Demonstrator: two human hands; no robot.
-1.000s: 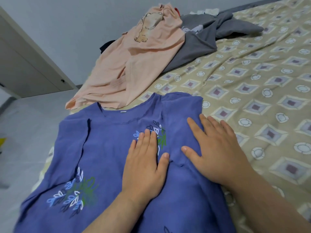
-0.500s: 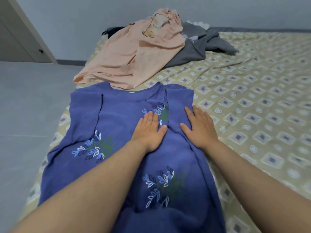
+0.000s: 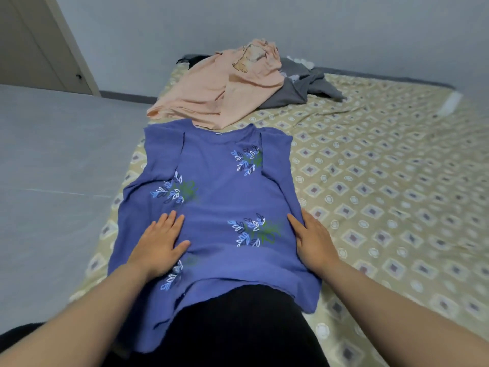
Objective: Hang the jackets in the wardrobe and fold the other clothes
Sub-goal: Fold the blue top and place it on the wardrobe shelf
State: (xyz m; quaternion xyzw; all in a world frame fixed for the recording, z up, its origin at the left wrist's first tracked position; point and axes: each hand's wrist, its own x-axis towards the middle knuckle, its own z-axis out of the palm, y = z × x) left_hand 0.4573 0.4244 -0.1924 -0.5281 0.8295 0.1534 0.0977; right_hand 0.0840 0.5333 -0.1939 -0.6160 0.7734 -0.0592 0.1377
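A blue top with leaf prints [image 3: 219, 186] lies flat on the bed, both sleeves folded inward. My left hand [image 3: 158, 242] presses flat on its lower left part, fingers straight. My right hand [image 3: 313, 239] rests flat along its lower right edge, thumb on the cloth. The hem drapes over my dark-clad knee [image 3: 238, 327]. Behind the top lies a peach garment [image 3: 219, 99] with a cartoon print, partly over a grey garment [image 3: 296, 86].
The bed has a beige patterned sheet [image 3: 383, 181] stretching to the right. Grey floor [image 3: 53, 160] runs along the left side. A beige door [image 3: 34, 49] stands at the back left, against a pale blue wall.
Both hands slid down the blue top from the chest to the lower part and spread apart to its sides. The view pulled back, showing the whole top.
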